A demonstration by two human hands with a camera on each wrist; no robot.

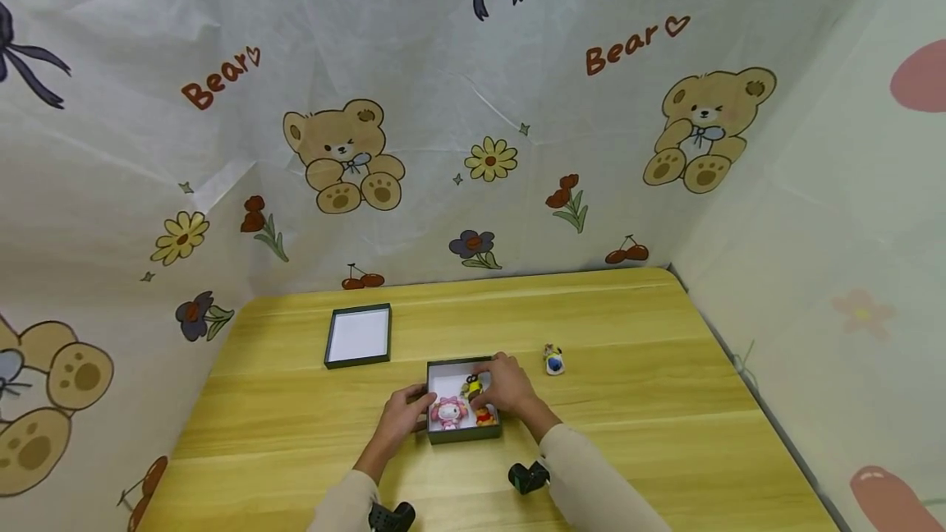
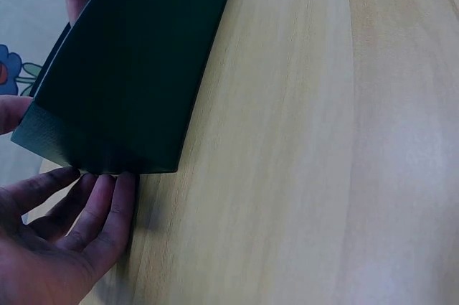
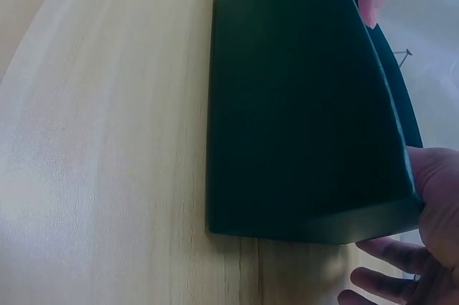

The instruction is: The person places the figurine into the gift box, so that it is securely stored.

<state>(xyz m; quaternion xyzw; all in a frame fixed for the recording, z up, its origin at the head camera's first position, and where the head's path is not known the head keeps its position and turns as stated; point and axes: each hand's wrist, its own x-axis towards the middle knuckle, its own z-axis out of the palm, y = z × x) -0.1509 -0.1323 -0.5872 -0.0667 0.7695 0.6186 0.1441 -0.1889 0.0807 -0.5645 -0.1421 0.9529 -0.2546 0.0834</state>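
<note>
A shallow dark green box (image 1: 464, 435) with a white inside lies on the table. My left hand (image 1: 402, 415) grips its left wall, with the thumb at the rim and the fingers against the outside, as the left wrist view shows. My right hand (image 1: 510, 386) reaches over the right wall into the box. Its thumb and forefinger are on either side of a small yellow-and-black figurine (image 1: 471, 387), seemingly pinching it. Inside, a pink-and-white figurine (image 1: 448, 412) is at the front left, and a red-and-yellow figurine (image 1: 484, 417) at the front right, partly under my right hand.
The matching box lid (image 1: 358, 335), white inside, lies at the back left of the wooden table (image 1: 628, 401). A small blue-and-white figurine (image 1: 553, 360) is to the right of the box. A printed sheet (image 1: 436, 72) hangs along the table's back edge.
</note>
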